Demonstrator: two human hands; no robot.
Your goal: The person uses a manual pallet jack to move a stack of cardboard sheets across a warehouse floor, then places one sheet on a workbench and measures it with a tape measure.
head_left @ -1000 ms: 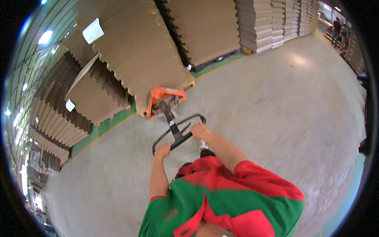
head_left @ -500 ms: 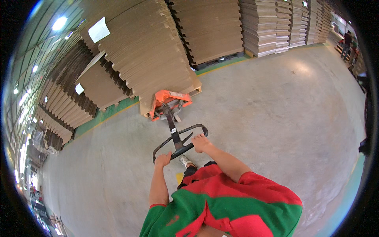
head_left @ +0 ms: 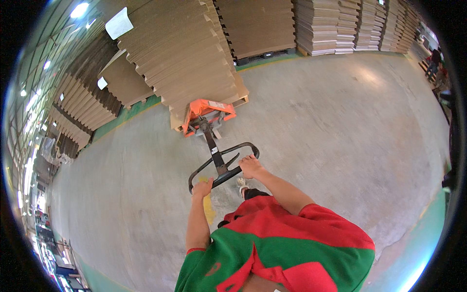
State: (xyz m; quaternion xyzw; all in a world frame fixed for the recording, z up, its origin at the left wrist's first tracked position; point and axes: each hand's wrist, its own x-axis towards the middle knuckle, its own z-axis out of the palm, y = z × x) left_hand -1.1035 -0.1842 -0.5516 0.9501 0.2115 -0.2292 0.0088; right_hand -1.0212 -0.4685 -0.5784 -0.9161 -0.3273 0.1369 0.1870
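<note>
Both my hands grip the black looped handle point(head_left: 226, 178) of an orange pallet jack point(head_left: 208, 105). My left hand point(head_left: 202, 187) is closed around the handle's left end. Closed on the right part of the same bar is my right hand point(head_left: 250, 166). The jack's shaft slopes away from me to its orange body, which stands against a wooden pallet point(head_left: 241, 100). A tall stack of flat brown cardboard point(head_left: 180, 58) rests on that pallet, and its forks are hidden beneath the load. A white sheet point(head_left: 119, 23) is on the stack.
More cardboard stacks point(head_left: 258, 29) line the far side, some pale-edged stacks point(head_left: 321, 29) to the right. A green strip with a yellow line point(head_left: 127, 117) runs along the floor by them. People point(head_left: 434, 62) stand at the far right. Equipment point(head_left: 63, 265) is at the lower left.
The loaded pallet jack has come away from the row of stacks, with more floor showing between. My hands have stayed on the handle, and my feet have stepped along.
</note>
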